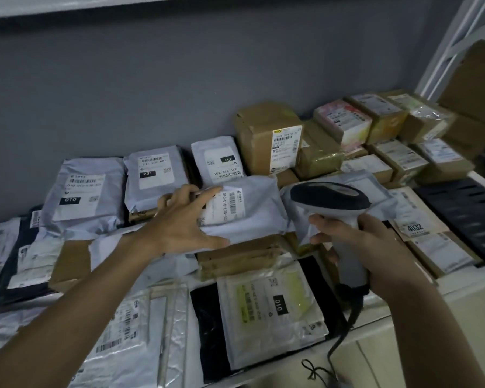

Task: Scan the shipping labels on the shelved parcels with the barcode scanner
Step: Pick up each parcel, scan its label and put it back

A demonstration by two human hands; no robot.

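Observation:
A grey poly-bag parcel [252, 211] lies at the middle of the shelf with its white shipping label [226, 205] facing up. My left hand [184, 219] rests spread on the parcel's left part, fingers straight over the label's edge. My right hand [375, 247] grips the handle of a white and black barcode scanner [331, 200]. The scanner's head hovers just right of the parcel, pointing away from me. Its black cable [345, 329] hangs down over the shelf's front edge.
Grey poly-bag parcels with labels [81, 191] [157, 175] [219, 161] stand along the grey back wall. Brown cardboard boxes [269, 138] fill the right side. Flat mailers [269, 306] lie at the front edge. A black ribbed tray [465, 214] sits far right, beside a white shelf frame [448, 43].

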